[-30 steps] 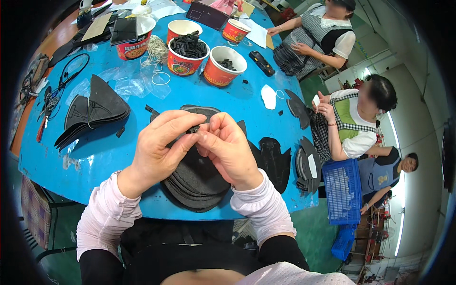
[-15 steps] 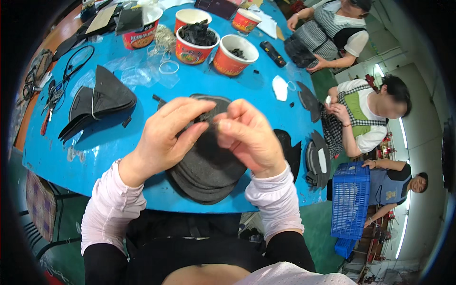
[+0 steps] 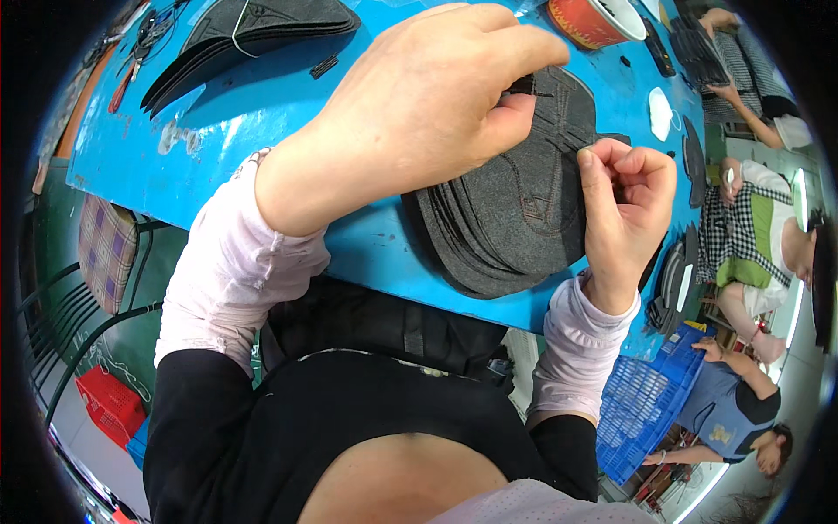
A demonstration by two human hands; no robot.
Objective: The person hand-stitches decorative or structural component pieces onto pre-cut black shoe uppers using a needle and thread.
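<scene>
A stack of dark grey, felt-like cut pieces point(image 3: 502, 205) with stitched lines on the top piece lies at the table's front edge. Over its far left part reaches my left hand point(image 3: 428, 100), thumb and fingers closed on small black pieces point(image 3: 524, 85). Beside the stack's right edge is my right hand point(image 3: 633, 196), its thumb and forefinger pinched together. What the right fingertips hold, if anything, is too small to make out. My left hand and wrist stand in front of part of the stack.
On the blue table point(image 3: 218, 131) lie a banded stack of dark pieces point(image 3: 271, 31), a small black piece point(image 3: 324, 66) and a white oval piece point(image 3: 661, 113). A red paper tub point(image 3: 594, 22) stands at the back. Co-workers are on the right, one holding a blue crate point(image 3: 646, 393).
My hands were close together above the stack and are now apart, the right one at the stack's right edge. The view has shifted, and more of the stack's stitched top shows.
</scene>
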